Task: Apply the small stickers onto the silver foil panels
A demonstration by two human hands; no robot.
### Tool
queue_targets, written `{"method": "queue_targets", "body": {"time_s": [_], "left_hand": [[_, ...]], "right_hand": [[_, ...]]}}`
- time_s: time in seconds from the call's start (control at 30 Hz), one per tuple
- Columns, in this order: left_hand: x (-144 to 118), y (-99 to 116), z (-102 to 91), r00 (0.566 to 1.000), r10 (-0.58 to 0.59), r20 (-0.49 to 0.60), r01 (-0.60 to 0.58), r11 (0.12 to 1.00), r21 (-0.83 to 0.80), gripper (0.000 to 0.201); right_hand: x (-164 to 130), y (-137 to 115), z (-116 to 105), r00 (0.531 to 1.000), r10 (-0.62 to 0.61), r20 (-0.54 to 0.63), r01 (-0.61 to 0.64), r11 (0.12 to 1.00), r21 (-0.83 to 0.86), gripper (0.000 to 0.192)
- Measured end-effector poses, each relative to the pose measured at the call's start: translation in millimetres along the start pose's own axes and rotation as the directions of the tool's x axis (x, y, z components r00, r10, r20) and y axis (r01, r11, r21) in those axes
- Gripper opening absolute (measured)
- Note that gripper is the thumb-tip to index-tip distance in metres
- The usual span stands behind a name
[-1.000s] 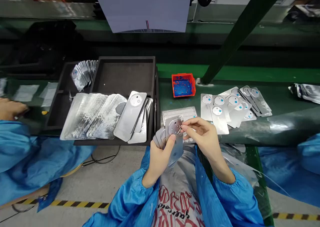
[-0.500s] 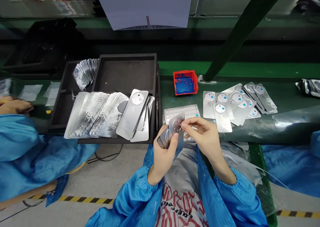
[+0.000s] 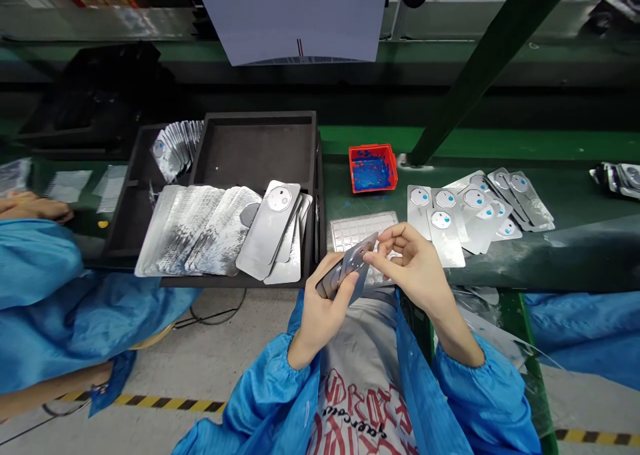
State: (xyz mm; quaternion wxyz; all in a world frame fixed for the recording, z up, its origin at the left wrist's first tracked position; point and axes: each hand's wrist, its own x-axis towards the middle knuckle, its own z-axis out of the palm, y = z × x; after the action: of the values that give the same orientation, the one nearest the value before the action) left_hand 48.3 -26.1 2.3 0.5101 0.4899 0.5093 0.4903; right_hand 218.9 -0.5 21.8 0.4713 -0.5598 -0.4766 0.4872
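My left hand (image 3: 323, 301) is closed around a grey phone back panel (image 3: 353, 263), tilted up in front of my chest, with its round camera area toward my right hand. My right hand (image 3: 413, 261) is at the panel's upper right, fingers bent and a fingertip touching near the camera area; anything between its fingertips is too small to make out. Under and behind the panel lies a clear compartment tray (image 3: 357, 227), partly hidden by my hands. To the right, several silver panels (image 3: 447, 241) with blue dots on their round camera areas lie overlapping.
On the left, black trays (image 3: 260, 116) carry fanned rows of silver panels (image 3: 200, 231). A red bin (image 3: 373, 187) with small blue pieces stands behind the compartment tray. A green post (image 3: 465, 95) rises behind the right-hand panels. A co-worker's hand (image 3: 35, 207) rests at far left.
My right hand's fingertips have shifted slightly on the panel's camera area, and the panel has turned more edge-on. The whole view has moved a little.
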Motion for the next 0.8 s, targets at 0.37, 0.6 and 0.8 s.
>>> {"method": "queue_targets", "body": {"time_s": [0.37, 0.6, 0.8], "left_hand": [[-1, 28, -77.6, 0.802, -0.118, -0.585, -0.159, 0.903, -0.400, 0.035], [-16, 55, -107.2, 0.447, -0.020, -0.894, -0.276, 0.948, -0.159, 0.024], [-3, 24, -68.4, 0.830, -0.315, -0.461, 0.163, 0.926, -0.340, 0.050]], "right_hand": [[67, -32, 49, 0.970, -0.138, 0.200, 0.114, 0.986, 0.125, 0.051], [97, -19, 96, 0.888, -0.423, 0.182, 0.458, 0.768, -0.448, 0.036], [39, -26, 61, 0.609, -0.713, 0.347, 0.791, 0.508, -0.342, 0.016]]}}
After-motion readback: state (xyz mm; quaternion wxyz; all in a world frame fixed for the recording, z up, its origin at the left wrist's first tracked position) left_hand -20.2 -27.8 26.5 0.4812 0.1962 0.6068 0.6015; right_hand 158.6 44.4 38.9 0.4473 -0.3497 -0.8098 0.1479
